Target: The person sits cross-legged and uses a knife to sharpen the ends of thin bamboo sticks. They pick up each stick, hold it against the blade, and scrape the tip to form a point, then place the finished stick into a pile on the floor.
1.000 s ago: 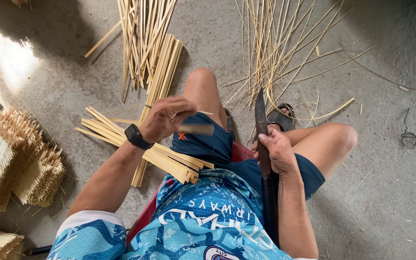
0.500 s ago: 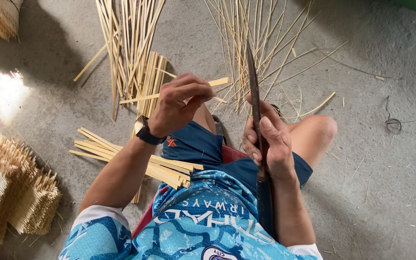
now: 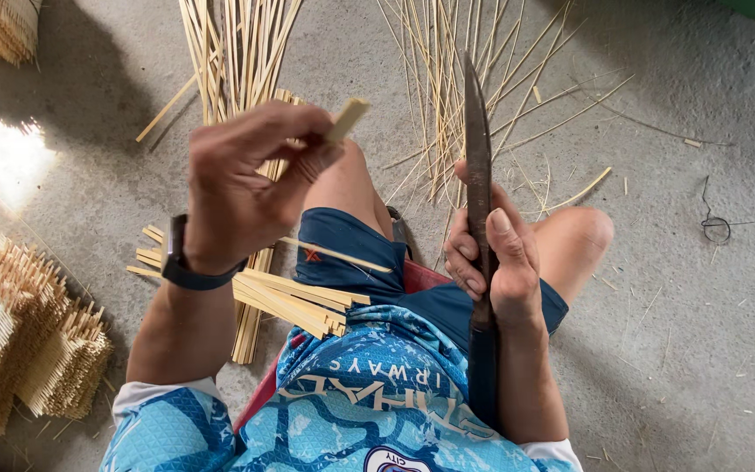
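Right hand: our right hand (image 3: pixel 491 262) is wrapped tight around a long dark knife (image 3: pixel 477 149), handle running back along the forearm, blade pointing up and away, likely so the edge stays steady.
Left hand: our left hand (image 3: pixel 242 188), raised, pinches a flat bamboo strip (image 3: pixel 347 118) between thumb and fingers, its end just beside the blade but apart from it.
Lap: a bundle of cut strips (image 3: pixel 281 297) lies across our left thigh, within easy reach.
Left side: woven bamboo pieces (image 3: pixel 19 341) are stacked on the concrete floor (image 3: pixel 692 332).
Far ahead: long bamboo slats (image 3: pixel 238 52) and thin slivers (image 3: pixel 482 52) fan out beyond our knees.
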### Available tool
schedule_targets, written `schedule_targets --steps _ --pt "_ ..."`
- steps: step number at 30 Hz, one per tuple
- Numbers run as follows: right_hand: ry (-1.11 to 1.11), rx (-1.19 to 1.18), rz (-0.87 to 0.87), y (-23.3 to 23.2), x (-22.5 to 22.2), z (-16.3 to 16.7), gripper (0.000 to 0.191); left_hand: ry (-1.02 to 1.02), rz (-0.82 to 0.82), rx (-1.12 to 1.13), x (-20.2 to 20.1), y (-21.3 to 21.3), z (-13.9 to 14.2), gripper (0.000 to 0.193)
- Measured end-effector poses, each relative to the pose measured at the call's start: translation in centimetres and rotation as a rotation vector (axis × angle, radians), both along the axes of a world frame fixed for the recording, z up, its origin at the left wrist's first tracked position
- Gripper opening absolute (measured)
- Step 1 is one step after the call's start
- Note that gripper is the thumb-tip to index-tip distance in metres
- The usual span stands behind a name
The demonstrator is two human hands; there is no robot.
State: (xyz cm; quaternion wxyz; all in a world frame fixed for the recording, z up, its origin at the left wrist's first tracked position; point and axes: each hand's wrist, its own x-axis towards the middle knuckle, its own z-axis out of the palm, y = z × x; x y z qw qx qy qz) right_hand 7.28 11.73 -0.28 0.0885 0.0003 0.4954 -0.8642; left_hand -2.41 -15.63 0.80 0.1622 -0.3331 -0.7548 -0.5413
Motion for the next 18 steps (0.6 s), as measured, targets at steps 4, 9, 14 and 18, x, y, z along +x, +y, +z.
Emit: schedule_targets --steps 4,9,14,18 --pt "0.028 0.028 -0.009 0.0 0.1 0.2 0.065 0.238 0.114 0.016 -1.9 0.6 0.4 0.009" --pt "0.089 0.006 0.031 -0.6 0.0 1.3 0.067 0.178 0.057 0.157 -4.4 5.3 -3.0 0.01" --pt "0.115 0.058 0.029 -0.9 -0.2 2.0 0.068 0.029 -0.024 0.06 -2.8 8.6 -6.1 0.018" --pt "0.092 0.161 0.035 -0.9 -0.2 1.8 0.067 -0.112 -0.103 0.072 -0.8 9.8 -7.3 0.028"
